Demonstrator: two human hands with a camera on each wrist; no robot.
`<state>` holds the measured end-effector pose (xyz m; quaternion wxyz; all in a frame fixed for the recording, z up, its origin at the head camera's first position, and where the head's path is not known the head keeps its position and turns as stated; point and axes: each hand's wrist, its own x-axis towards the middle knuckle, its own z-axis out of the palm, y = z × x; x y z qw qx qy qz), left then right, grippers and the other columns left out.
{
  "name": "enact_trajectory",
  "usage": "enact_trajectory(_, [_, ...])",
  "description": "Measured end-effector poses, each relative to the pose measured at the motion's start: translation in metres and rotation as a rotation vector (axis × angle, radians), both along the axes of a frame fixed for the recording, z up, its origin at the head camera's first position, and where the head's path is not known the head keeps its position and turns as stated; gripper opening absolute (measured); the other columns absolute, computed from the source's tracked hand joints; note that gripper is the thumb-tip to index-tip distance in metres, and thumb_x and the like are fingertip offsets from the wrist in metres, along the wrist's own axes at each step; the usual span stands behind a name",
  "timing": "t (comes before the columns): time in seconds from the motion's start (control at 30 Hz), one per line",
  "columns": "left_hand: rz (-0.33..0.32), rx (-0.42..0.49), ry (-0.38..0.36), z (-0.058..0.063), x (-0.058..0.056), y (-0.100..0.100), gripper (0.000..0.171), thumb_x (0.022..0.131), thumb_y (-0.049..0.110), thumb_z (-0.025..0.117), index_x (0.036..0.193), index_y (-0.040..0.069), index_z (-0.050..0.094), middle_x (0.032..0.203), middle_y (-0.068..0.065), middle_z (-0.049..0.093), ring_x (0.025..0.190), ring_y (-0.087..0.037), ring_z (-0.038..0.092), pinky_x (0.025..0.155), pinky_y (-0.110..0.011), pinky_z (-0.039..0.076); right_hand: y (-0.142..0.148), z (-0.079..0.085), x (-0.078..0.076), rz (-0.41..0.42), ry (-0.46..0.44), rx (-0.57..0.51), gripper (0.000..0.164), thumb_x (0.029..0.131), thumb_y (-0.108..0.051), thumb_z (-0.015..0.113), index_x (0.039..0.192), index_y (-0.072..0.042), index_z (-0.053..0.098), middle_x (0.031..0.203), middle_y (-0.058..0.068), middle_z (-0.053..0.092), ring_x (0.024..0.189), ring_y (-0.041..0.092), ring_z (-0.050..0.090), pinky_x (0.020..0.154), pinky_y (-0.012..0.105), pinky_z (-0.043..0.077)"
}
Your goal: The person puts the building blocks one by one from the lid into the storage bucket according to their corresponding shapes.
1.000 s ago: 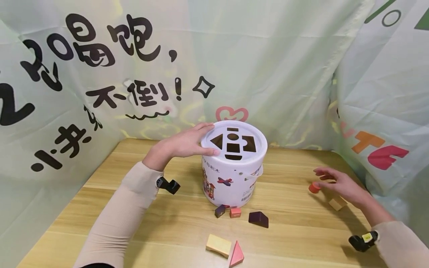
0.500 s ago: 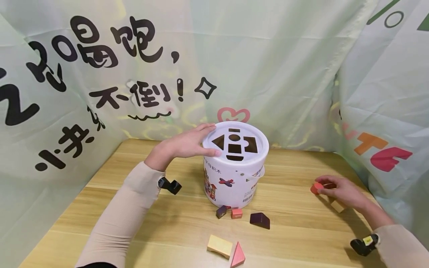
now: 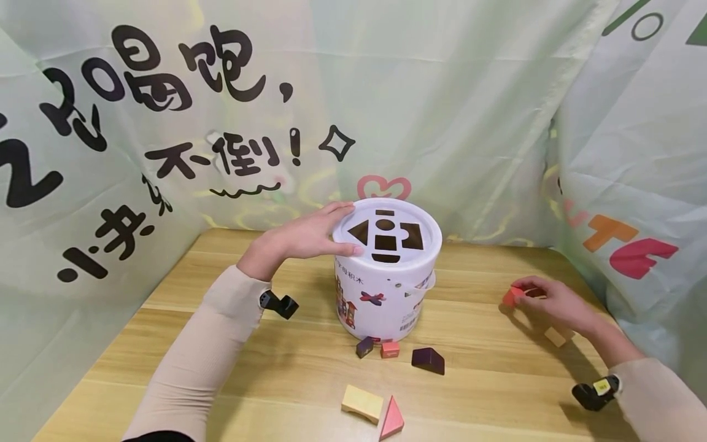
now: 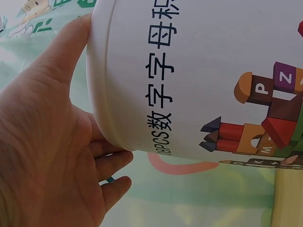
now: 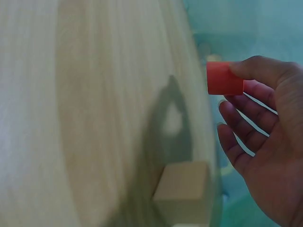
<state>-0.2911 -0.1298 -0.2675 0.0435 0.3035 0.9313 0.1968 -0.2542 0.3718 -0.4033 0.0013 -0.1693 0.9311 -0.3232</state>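
Note:
A white lidded toy bucket (image 3: 381,298) with printed block pictures stands mid-table. Its lid has holes of different shapes. My left hand (image 3: 312,236) grips its upper left rim, thumb over the lid's edge; the left wrist view shows the fingers reaching round the rim (image 4: 102,90). Over the table's right side, my right hand (image 3: 558,304) pinches a small red cylinder block (image 5: 221,78) between thumb and fingers, raised above its shadow. The other right fingers are loosely bent. Below that hand lies a plain wooden block (image 5: 182,187), partly covered by the hand in the head view.
In front of the bucket lie a small dark block (image 3: 364,347), a small red block (image 3: 390,350) and a dark wedge-shaped block (image 3: 428,361). Nearer are a yellow block with an arched cutout (image 3: 361,403) and a pink triangle block (image 3: 392,419). Printed curtains (image 3: 475,141) border the table.
My right hand has closed its fingers on the red cylinder block, lifted it off the table and moved it slightly left. The left hand stays on the bucket.

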Motion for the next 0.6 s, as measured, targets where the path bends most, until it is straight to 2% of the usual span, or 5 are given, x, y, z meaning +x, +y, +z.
enact_trajectory(0.17, [-0.004,0.003,0.008,0.0,0.0,-0.001,0.103,0.08,0.072,0.06,0.157,0.015,0.022,0.161,-0.002,0.018,0.142,-0.025,0.028,0.111,-0.05,0.03,-0.012,0.016,-0.003,0.025,0.063,-0.005,0.033,0.095,-0.014,0.065,0.122,0.004,0.062,0.107,0.012,0.067,0.091,-0.002,0.058,0.072,0.018,0.05])
enact_trajectory(0.6, [0.002,-0.008,-0.004,0.0,-0.001,0.0,0.103,0.081,0.071,0.061,0.157,0.014,0.022,0.161,-0.001,0.016,0.144,-0.023,0.024,0.113,-0.048,0.027,-0.048,0.065,-0.002,0.041,0.119,0.012,0.033,0.097,-0.019,0.064,0.124,0.0,0.061,0.11,0.01,0.065,0.094,-0.003,0.056,0.077,0.012,0.046])
